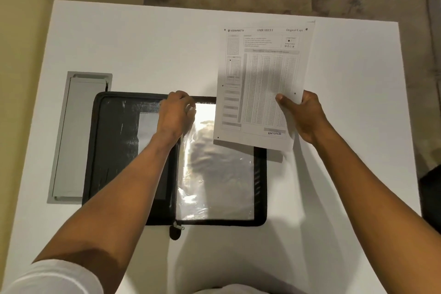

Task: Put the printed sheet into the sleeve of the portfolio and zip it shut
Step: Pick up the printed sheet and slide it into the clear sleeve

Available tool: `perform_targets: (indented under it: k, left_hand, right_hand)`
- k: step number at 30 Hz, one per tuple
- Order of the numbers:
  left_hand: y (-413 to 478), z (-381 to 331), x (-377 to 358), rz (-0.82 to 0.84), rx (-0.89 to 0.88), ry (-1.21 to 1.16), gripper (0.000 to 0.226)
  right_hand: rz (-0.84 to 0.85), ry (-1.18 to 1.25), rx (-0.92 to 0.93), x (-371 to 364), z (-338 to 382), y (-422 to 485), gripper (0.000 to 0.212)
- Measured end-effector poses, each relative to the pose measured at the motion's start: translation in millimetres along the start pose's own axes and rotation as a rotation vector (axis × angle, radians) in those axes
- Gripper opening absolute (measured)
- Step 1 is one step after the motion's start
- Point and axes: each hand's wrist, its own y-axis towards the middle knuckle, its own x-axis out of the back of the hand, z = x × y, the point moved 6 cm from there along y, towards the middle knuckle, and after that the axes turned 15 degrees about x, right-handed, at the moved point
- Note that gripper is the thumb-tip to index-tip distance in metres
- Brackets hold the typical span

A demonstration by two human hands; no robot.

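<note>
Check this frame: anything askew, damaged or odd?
Nothing damaged. The clear sleeve looks wrinkled and glary. The printed sheet sits tilted in the right hand, overlapping the open portfolio's top right corner. Left hand is at the sleeve's top edge.

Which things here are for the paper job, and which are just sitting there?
For the job: printed sheet in the right hand; open portfolio; its clear sleeve, pinched by the left hand; zipper pull.

Just there: grey hatch in the white table.
</note>
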Motion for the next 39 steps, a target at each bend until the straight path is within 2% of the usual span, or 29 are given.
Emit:
perform_targets:
  k: [7,11,17,21,27,33,39]
  left_hand:
    - [8.3,-15.6,4.1,0.137,-0.015,0.094,0.019]
    - [6.0,-25.9,7.0,0.144,-0.010,0.092,0.021]
    - [8.3,-29.6,-0.1,0.280,0.038,-0.074,0.012]
    - [18.2,-32.7,-3.8,0.306,0.013,-0.107,0.008]
    - [24.3,-21.6,-14.0,0.265,0.023,-0.075,0.011]
    - [17.0,-18.3,-16.2,0.089,-0.103,-0.026,0.022]
    - [9.4,-14.7,-16.2,-0.033,-0.148,0.000,0.018]
  right_hand:
    - [-0.036,-0.077,0.077,1.7,27.3,17.8,0.034]
    - [-0.044,-0.110,0.119,-2.9,44.3,35.1,0.037]
    - [-0.003,-0.172,0.165,-17.9,64.8,62.6,0.039]
    - [0.041,-0.174,0.208,-26.6,79.9,79.2,0.042]
    - [0.105,-0.204,0.238,-39.1,96.3,94.3,0.042]
    - [0.177,-0.274,0.236,-51.3,102.3,98.7,0.040]
    - [0.175,-0.261,0.230,-47.5,99.2,96.7,0.041]
